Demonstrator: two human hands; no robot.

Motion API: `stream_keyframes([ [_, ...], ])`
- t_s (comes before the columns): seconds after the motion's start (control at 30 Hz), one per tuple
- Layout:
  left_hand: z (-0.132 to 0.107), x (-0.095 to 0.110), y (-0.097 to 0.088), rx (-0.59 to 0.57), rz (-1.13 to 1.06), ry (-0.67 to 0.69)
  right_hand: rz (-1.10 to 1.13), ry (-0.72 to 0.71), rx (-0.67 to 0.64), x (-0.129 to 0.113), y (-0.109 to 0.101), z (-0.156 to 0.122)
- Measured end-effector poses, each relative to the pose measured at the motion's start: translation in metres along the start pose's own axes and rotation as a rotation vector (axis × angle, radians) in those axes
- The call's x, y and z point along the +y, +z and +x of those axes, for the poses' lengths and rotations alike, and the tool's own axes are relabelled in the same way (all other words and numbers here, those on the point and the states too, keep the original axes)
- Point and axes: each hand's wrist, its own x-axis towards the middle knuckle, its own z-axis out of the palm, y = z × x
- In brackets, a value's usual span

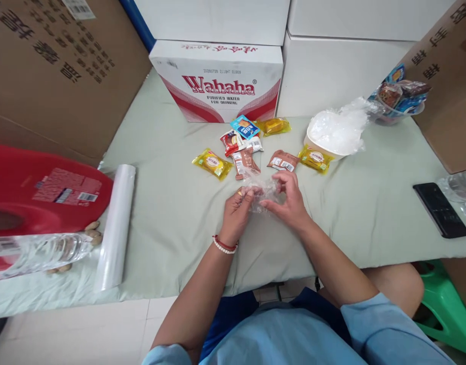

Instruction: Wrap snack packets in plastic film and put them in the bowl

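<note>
Both my hands meet over the middle of the pale green cloth-covered table (172,203). My left hand (236,212), with a red and white bead bracelet at the wrist, pinches one side of a small clear plastic bag (264,190). My right hand (289,198) pinches the other side. Just beyond the bag lie several small snack packets: a yellow one (212,163), two brown ones (245,162) (282,161), a red one (230,142), a blue one (244,126), an orange one (274,126) and another yellow one (315,158).
A white bowl (324,148) stuffed with clear bags sits right of the packets, a bowl of snacks (398,99) behind it. A Wahaha carton (218,81) and white boxes stand at the back. A roll of plastic film (116,225), red tub (39,187), phone (440,209), green stool (445,309).
</note>
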Motion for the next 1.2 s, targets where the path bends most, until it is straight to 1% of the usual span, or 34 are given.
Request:
stream_keyframes([
  [0.07,-0.002,0.002,0.002,-0.018,-0.006,-0.011,0.002,0.06,-0.007,0.002,0.0,0.002],
  [0.1,-0.003,0.005,0.002,0.002,-0.027,-0.026,0.035,0.115,-0.012,0.002,-0.002,0.003],
  [0.13,-0.004,0.008,0.001,0.04,-0.058,-0.047,0.092,0.191,-0.01,0.002,-0.004,0.004],
  [0.2,-0.006,0.017,-0.005,0.154,-0.132,-0.093,0.252,0.37,0.013,0.0,-0.014,0.005],
  [0.27,-0.007,0.029,-0.018,0.239,-0.162,-0.144,0.417,0.52,0.034,-0.003,-0.029,0.006],
  [0.33,-0.009,0.039,-0.036,0.26,-0.12,-0.208,0.533,0.616,0.009,-0.005,-0.046,0.008],
  [0.4,-0.011,0.043,-0.055,0.239,-0.043,-0.294,0.584,0.685,-0.042,-0.006,-0.062,0.008],
  [0.47,-0.013,0.041,-0.073,0.189,0.049,-0.378,0.583,0.734,-0.104,-0.003,-0.074,0.007],
  [0.5,-0.015,0.038,-0.082,0.17,0.109,-0.401,0.569,0.747,-0.131,0.0,-0.077,0.006],
  [0.53,-0.017,0.036,-0.089,0.171,0.19,-0.393,0.55,0.756,-0.155,0.003,-0.079,0.005],
  [0.57,-0.021,0.035,-0.095,0.207,0.299,-0.344,0.529,0.761,-0.175,0.006,-0.08,0.003],
  [0.6,-0.025,0.035,-0.099,0.268,0.436,-0.25,0.507,0.762,-0.19,0.009,-0.079,0.001],
  [0.67,-0.035,0.041,-0.101,0.391,0.727,0.038,0.474,0.752,-0.213,0.015,-0.077,-0.001],
  [0.7,-0.041,0.046,-0.099,0.383,0.843,0.196,0.463,0.743,-0.228,0.016,-0.075,-0.001],
  [0.73,-0.046,0.051,-0.094,0.304,0.922,0.341,0.455,0.732,-0.246,0.017,-0.073,0.0],
  [0.77,-0.051,0.055,-0.088,0.161,0.963,0.465,0.449,0.721,-0.264,0.018,-0.071,0.002],
  [0.8,-0.054,0.057,-0.08,-0.025,0.977,0.557,0.441,0.711,-0.281,0.018,-0.071,0.005],
  [0.83,-0.056,0.057,-0.073,-0.215,0.978,0.616,0.43,0.703,-0.292,0.017,-0.071,0.009],
  [0.87,-0.056,0.054,-0.066,-0.375,0.979,0.642,0.41,0.695,-0.291,0.016,-0.072,0.013],
  [0.9,-0.055,0.049,-0.061,-0.485,0.985,0.642,0.376,0.684,-0.273,0.015,-0.074,0.016],
  [0.93,-0.053,0.043,-0.058,-0.541,0.997,0.619,0.328,0.668,-0.233,0.014,-0.078,0.018],
  [0.97,-0.051,0.035,-0.057,-0.552,1.008,0.578,0.277,0.651,-0.175,0.013,-0.082,0.018],
  [1.0,-0.048,0.027,-0.058,-0.53,1.012,0.528,0.235,0.637,-0.111,0.012,-0.088,0.016],
  [1.07,-0.045,0.013,-0.064,-0.443,0.986,0.448,0.209,0.656,-0.007,0.008,-0.098,0.005],
  [1.1,-0.045,0.007,-0.067,-0.402,0.964,0.422,0.227,0.702,0.004,0.007,-0.102,-0.004],
  [1.13,-0.045,0.003,-0.069,-0.371,0.941,0.407,0.254,0.767,-0.016,0.005,-0.104,-0.013],
  [1.2,-0.046,-0.002,-0.072,-0.348,0.909,0.403,0.289,0.888,-0.095,0.002,-0.103,-0.03],
])
